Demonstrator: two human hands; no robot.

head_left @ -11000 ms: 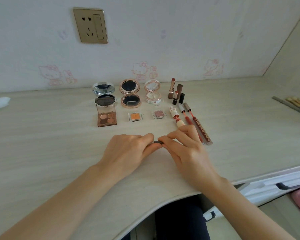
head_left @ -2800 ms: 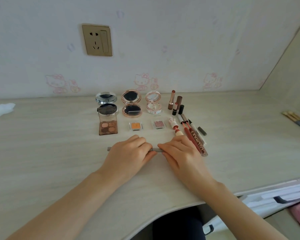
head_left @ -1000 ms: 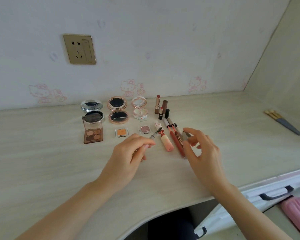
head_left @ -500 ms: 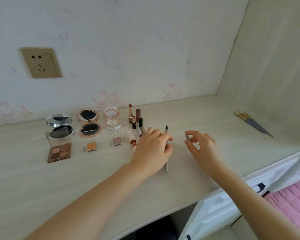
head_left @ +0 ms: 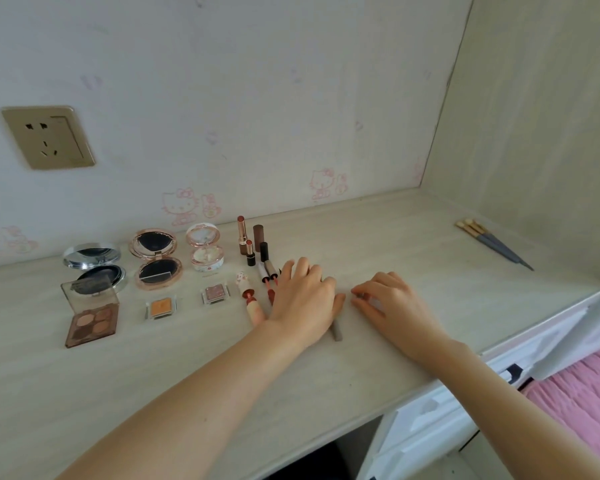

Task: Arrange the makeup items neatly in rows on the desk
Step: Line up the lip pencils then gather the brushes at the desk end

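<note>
My left hand lies over a grey makeup pencil, thumb and fingers curled round it; only the pencil's near end shows. My right hand, just to its right, pinches a small grey cap at its fingertips, low over the desk. Left of my hands lie two lip glosses and a pink lip tube. Behind them stand several lipsticks. Further left sit three open compacts, an eyeshadow palette and two single eyeshadows.
Makeup brushes lie at the far right by the side wall. A wall socket is at the upper left. A white drawer unit and pink fabric show past the desk's front right edge.
My view has swung right. My left hand has carried the pencil to the right of the lip glosses and lowered it to the desk. My right hand has closed on the cap beside it.
</note>
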